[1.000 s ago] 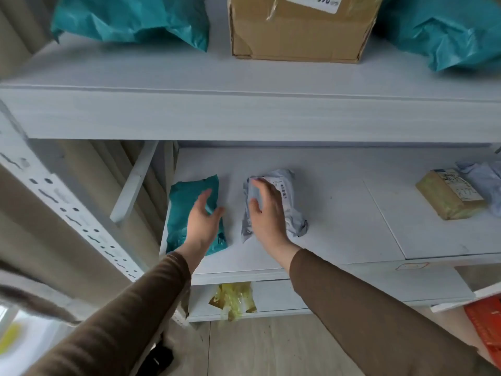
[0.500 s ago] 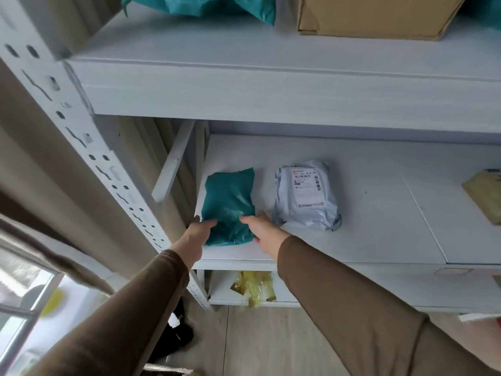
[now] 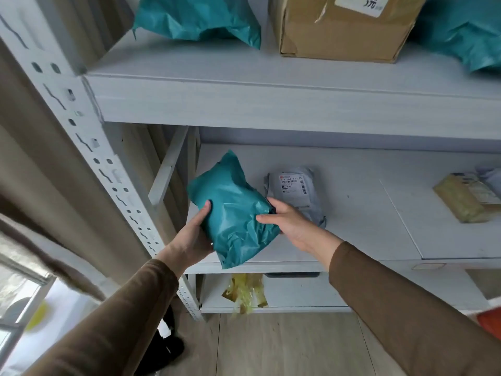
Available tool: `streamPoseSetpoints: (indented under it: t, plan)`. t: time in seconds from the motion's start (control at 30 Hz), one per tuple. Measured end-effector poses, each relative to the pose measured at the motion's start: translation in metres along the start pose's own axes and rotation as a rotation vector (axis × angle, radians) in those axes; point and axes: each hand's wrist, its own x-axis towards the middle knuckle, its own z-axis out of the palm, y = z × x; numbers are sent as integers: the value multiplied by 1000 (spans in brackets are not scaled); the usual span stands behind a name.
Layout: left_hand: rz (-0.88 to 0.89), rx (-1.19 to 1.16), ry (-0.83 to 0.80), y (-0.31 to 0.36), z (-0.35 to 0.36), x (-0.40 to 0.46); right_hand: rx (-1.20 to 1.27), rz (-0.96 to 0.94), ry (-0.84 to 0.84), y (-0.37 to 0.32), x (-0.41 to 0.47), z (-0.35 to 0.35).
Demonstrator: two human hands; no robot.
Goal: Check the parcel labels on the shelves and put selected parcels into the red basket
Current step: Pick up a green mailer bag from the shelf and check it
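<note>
Left hand (image 3: 193, 234) is gripping the lower left side of the teal parcel (image 3: 233, 210), thumb lying on its front face, fingers wrapped behind and out of view. Right hand (image 3: 291, 221) is gripping the parcel's right edge, thumb pressing on the front, fingers curled round the back. Both brown sleeves are reaching in from the bottom of the frame.

Teal parcel is being held tilted, upper end leaning left, raised off the middle shelf (image 3: 352, 213) at its left front corner; its lower end is hanging past the shelf's front edge. No label is showing on the side facing the camera.

Grey parcel (image 3: 295, 191) is lying flat on the middle shelf just behind the right hand, white printed label facing up; text too small to read. Tan parcel (image 3: 461, 200) is lying well apart at the right of the same shelf, label up, with another pale parcel partly cut off beside it.

Upper shelf (image 3: 271, 85) is carrying a teal bag (image 3: 198, 20), a cardboard box (image 3: 344, 31) and a second teal bag (image 3: 466, 28). Yellow bag (image 3: 246, 291) is sitting on the lower shelf. Red object (image 3: 490, 320) at the bottom right edge is possibly the basket, mostly out of frame
</note>
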Motion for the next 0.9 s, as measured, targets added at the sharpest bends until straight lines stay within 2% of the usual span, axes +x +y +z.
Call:
streamPoseSetpoints:
  t: [0.07,0.2,0.33,0.4,0.47,0.5,0.57,0.67,0.77,0.83,0.9]
  plan:
    - [51,15,-20,0,17,-4,13,-2,1,-2,-10,-10]
    - [175,199,69,8,44,-10,23,14,34,0,-30,-24]
    - [451,596,98,18,64,-20,68,2,201,11,-40,-39]
    - [726,917,55,17,70,-31,325,56,219,11,-48,-46]
    - [1126,1421,52,16,66,-34,596,121,111,12,-56,-54]
    - [1307,1638,60,15,63,-35,684,138,45,14,-59,-59]
    - [1526,1866,62,11,60,-36,730,154,-60,17,-65,-65]
    - [1631,1932,41,3,57,-36,547,150,-137,16,-77,-61]
    - [1662,1924,86,-1,57,-32,391,121,-130,15,-83,-51]
    - [1643,1893,140,-2,56,-28,404,73,-79,16,-82,-46]
    - [1538,1803,272,-6,54,-25,449,20,-14,18,-80,-40]
